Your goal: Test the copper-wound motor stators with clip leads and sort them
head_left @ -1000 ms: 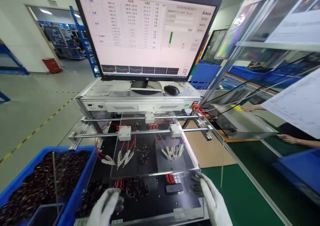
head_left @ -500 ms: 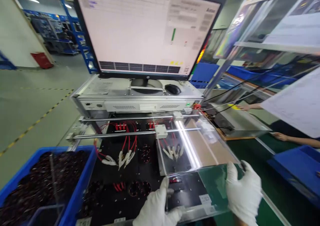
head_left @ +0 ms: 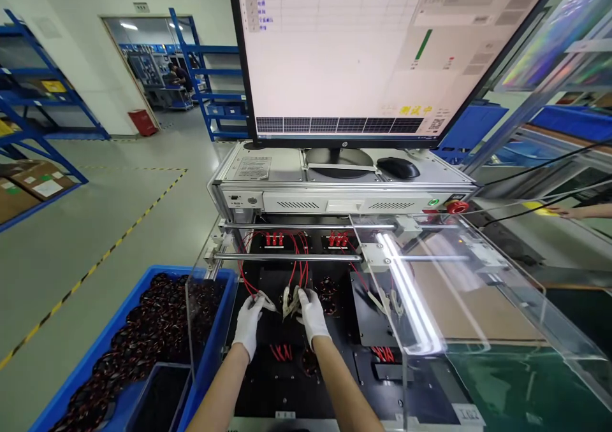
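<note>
Both hands wear white gloves and reach over the left part of a black test fixture. My left hand is closed on a white-sleeved clip with a red wire. My right hand has its fingers closed on one of the white-sleeved clips in the middle group. Another such clip hangs beside it. Copper coils lie on the fixture to the right of my right hand. The component under the clips is hidden by the fingers.
A blue bin full of dark coils stands at the left, with a small black tray in it. A clear cover is over the right side. Behind stand a monitor and a mouse. Another person's hand shows at the right.
Both hands have left the clear cover and moved forward and left to the clips. The cover now sits further right, off the left station. The view has turned left.
</note>
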Demonstrator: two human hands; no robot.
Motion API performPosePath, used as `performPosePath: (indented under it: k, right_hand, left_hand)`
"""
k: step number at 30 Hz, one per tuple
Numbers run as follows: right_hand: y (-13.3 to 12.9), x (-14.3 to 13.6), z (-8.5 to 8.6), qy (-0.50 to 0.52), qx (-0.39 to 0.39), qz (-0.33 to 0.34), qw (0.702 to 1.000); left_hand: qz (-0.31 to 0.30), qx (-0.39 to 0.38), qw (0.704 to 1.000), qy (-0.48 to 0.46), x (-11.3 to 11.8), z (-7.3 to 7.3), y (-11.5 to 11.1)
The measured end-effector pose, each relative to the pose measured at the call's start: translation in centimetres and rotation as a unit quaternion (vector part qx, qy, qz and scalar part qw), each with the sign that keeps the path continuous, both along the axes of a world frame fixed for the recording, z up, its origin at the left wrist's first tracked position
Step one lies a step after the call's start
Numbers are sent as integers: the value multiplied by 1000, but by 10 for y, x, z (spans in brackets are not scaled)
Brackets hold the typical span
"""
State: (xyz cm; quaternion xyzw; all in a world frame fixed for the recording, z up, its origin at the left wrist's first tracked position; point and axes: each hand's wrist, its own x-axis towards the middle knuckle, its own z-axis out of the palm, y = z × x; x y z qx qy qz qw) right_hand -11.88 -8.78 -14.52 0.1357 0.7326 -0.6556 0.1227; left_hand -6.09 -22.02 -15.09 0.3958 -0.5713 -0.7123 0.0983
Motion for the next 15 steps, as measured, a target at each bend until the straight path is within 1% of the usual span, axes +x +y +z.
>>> performPosePath:
  k: [2, 5, 8, 11, 13, 14, 15]
  right_hand:
    - [-3, -10, -7, -14, -9, 3, 1000]
    - [-9, -14, -7, -20, -20, 11, 1000]
    - [-8, -14, -1, -24, -36, 16, 999]
    - [-1, -13, 4, -40, -60, 19, 997]
    - [5, -11, 6, -59, -99, 24, 993]
    - [7, -10, 5, -68, -122, 30, 990]
    - [8, -10, 5, -74, -141, 35, 987]
  left_hand:
    - [13, -26, 999, 17, -8, 3, 3]
    - [3, -78, 997, 13, -8, 9, 0]
    - [-44, -151, 987, -28, 5, 12, -14]
    - [-72, -215, 970, -90, 23, 8, -21]
    - [-68, -301, 943, -125, 27, 6, -13]
    - [-73, -364, 920, -129, 26, 6, -4]
    - [-90, -429, 891, -121, 21, 6, 6]
